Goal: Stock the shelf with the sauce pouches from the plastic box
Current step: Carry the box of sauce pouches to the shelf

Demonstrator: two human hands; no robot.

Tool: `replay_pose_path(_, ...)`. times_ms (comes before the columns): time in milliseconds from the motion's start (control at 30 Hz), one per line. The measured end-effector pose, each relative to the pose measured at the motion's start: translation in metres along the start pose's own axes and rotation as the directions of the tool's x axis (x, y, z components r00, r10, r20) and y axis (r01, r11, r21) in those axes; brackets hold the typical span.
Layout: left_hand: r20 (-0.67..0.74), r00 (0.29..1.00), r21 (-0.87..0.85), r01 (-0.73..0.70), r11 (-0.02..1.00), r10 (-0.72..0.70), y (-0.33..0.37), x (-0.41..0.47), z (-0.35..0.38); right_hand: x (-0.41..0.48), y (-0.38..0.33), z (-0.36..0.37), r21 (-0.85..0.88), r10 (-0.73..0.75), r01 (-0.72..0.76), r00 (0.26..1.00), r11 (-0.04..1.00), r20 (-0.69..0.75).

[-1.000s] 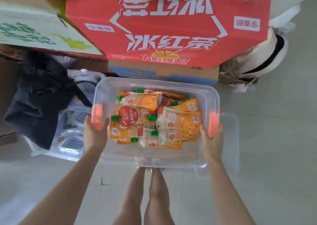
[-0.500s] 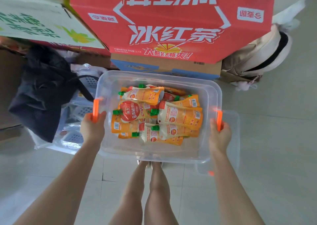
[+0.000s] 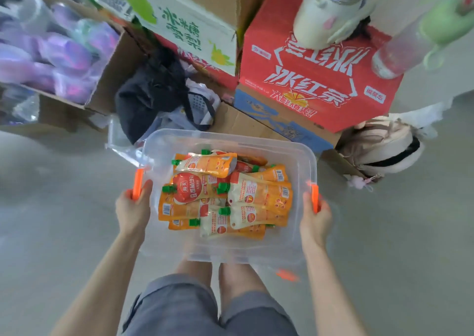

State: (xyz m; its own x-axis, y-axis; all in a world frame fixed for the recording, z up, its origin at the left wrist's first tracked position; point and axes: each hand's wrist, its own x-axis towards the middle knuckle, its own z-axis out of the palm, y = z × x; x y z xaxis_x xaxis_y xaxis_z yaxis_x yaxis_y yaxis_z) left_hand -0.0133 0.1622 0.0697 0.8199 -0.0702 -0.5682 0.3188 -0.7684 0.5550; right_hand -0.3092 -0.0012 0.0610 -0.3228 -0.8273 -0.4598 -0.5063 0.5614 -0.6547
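A clear plastic box [image 3: 306, 156] is held up above the floor in front of my legs. Inside lie several orange and cream sauce pouches [image 3: 225, 194] with green caps, piled flat. My left hand [image 3: 132, 208] grips the orange handle on the box's left side. On the opposite side, my right hand [image 3: 315, 217] grips the other orange handle. No shelf is in view.
Stacked cartons stand ahead: a red drinks carton [image 3: 315, 79] and a white and green one [image 3: 184, 25]. A black bag [image 3: 148, 92] lies beside them, a beige backpack [image 3: 384, 146] at right, an open carton of purple packs [image 3: 56, 53] at left. Grey floor lies all around.
The box has come up off the floor in both hands, and my view has swung left and back, bringing the left carton and my shorts into sight.
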Motion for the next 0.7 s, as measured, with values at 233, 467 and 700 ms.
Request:
replay_pose_path(233, -0.231, 0.921, -0.322, 0.233, 0.918, -0.315, -0.105, -0.081, -0.106, -0.066, -0.032, 0.013, -0.201, -0.185, 0.266, 0.918, 0.943, 0.350)
replay_pose_path(467, -0.357, 0.713, -0.620, 0.302, 0.724, -0.603, -0.217, -0.158, -0.185, -0.182, -0.062, 0.069, -0.128, -0.293, 0.517, 0.654, 0.847, 0.697)
replay_pose_path(700, -0.352, 0.526, -0.812, 0.241, 0.532, -0.774, -0.324, -0.213, -0.256, -0.321, -0.035, 0.124, -0.079, -0.304, 0.715, 0.392, 0.694, 0.868)
